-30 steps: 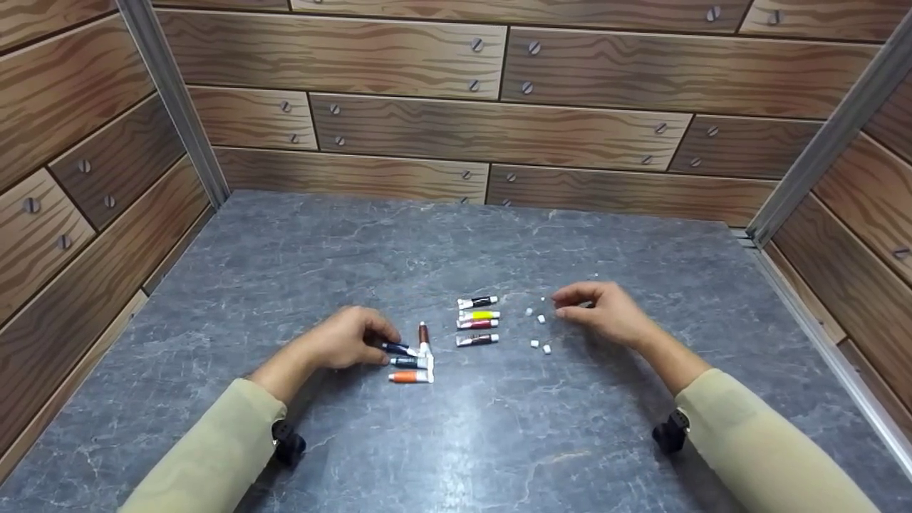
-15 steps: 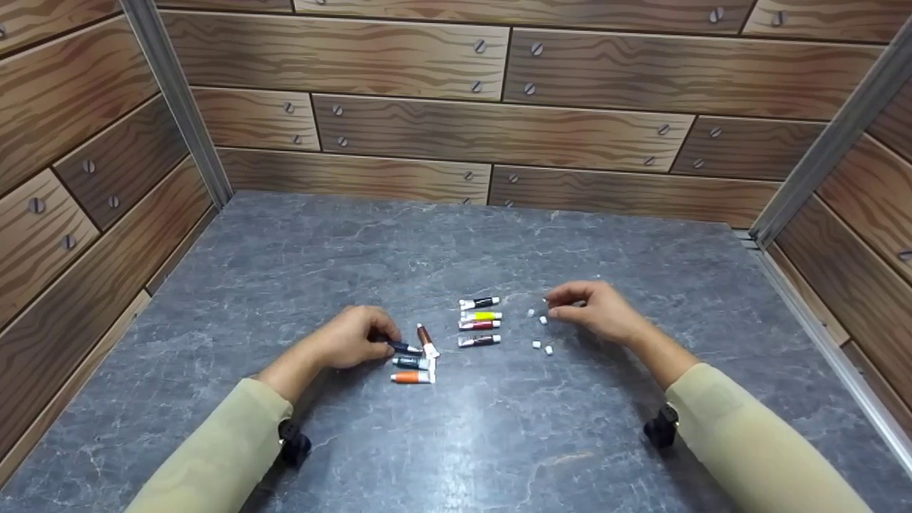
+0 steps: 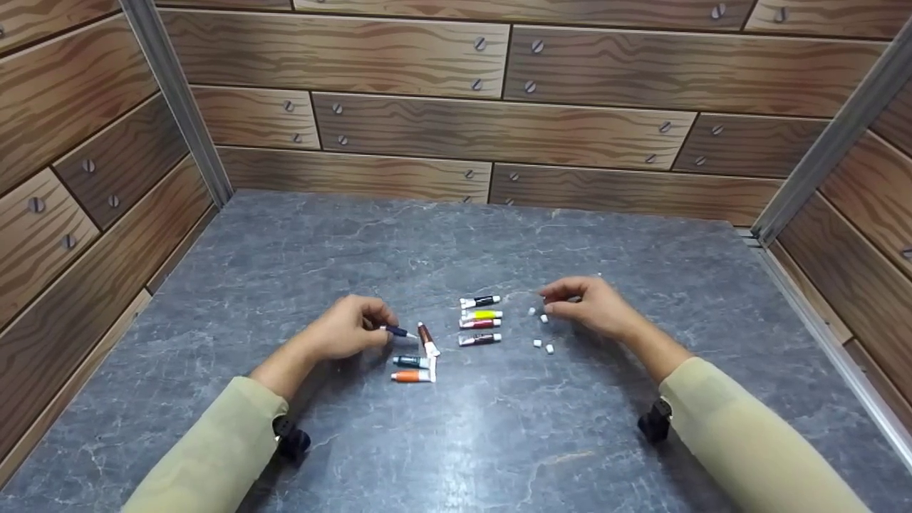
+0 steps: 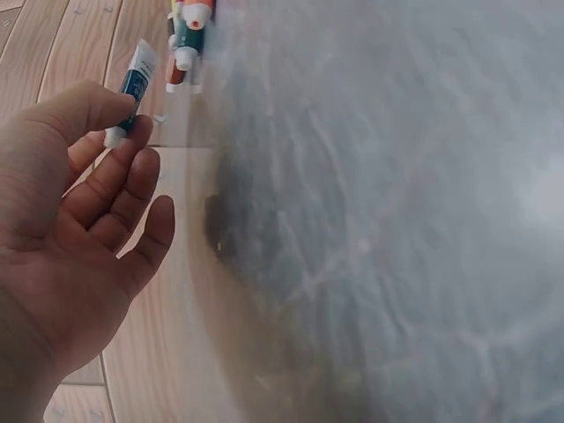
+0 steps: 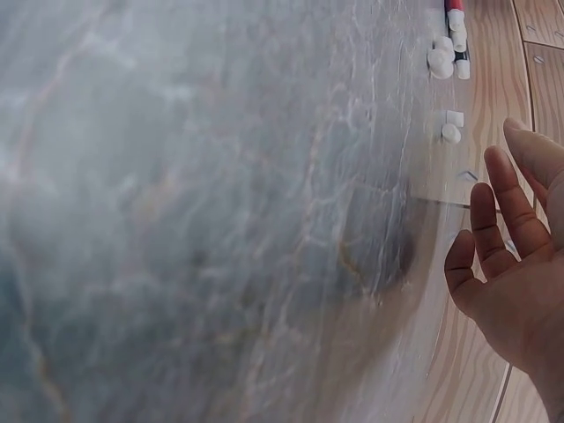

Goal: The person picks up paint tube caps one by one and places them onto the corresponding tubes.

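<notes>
My left hand point(image 3: 349, 329) pinches a dark blue paint tube point(image 3: 399, 331) between thumb and fingers. In the left wrist view, the white cap of this tube point(image 4: 136, 84) points down toward the palm and its flat end points away. Close by lie a brown paint tube point(image 3: 426, 338), a dark green one point(image 3: 410, 362) and an orange one point(image 3: 411, 376). My right hand point(image 3: 595, 305) hovers over the small white caps point(image 3: 543, 318), thumb and forefinger apart, other fingers loosely bent in the right wrist view. A tiny pale bit shows by those fingertips.
In the middle, a column of paint tubes holds a black one point(image 3: 481, 301), a yellow one point(image 3: 483, 315), a red one point(image 3: 481, 324) and a dark brown one point(image 3: 480, 340). Wood-patterned walls point(image 3: 399, 128) enclose the grey marbled table point(image 3: 356, 242) at the back and sides.
My left hand has lifted the dark blue tube up and away from the green one. The brown tube has tilted. My right hand has shifted slightly left over the caps.
</notes>
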Available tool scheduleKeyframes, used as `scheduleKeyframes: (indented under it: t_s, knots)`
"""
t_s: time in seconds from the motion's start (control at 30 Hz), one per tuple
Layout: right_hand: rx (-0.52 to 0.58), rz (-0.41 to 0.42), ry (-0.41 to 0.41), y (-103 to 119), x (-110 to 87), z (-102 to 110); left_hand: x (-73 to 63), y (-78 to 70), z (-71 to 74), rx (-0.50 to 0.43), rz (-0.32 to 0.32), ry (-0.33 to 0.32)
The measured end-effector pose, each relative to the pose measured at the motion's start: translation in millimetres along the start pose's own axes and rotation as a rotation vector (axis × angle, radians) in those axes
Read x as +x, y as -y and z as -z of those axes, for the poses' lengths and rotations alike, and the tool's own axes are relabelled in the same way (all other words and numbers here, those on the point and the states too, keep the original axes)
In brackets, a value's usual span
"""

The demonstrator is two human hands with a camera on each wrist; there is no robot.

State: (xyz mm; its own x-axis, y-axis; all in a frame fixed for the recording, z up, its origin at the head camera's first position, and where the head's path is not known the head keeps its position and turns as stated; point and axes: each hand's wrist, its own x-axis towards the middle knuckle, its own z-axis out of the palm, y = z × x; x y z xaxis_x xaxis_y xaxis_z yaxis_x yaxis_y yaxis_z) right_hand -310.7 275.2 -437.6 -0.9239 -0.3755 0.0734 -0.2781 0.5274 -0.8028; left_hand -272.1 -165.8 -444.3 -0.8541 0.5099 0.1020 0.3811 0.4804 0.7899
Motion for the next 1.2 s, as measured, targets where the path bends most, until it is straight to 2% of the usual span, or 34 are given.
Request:
scheduleKeyframes:
  t_s: [0.43, 0.67, 0.83, 1.2]
  knots:
    - [-0.014, 0.039, 0.002, 0, 9.3, -4, 12.7, -22.2, -3.8, -0.161, -0.002, -0.046]
    - [-0.012, 0.057, 0.021, -3, 15.2, -7, 20.6, -36.4, -7.2, -0.168, 0.01, -0.075]
    - [-0.032, 0.051, 0.026, -2, 17.0, -8, 26.7, -45.6, -11.6, -0.195, -0.008, -0.079]
    - [-0.077, 0.045, 0.026, -4, 21.0, -11, 35.1, -53.3, -22.5, -0.215, -0.062, -0.101]
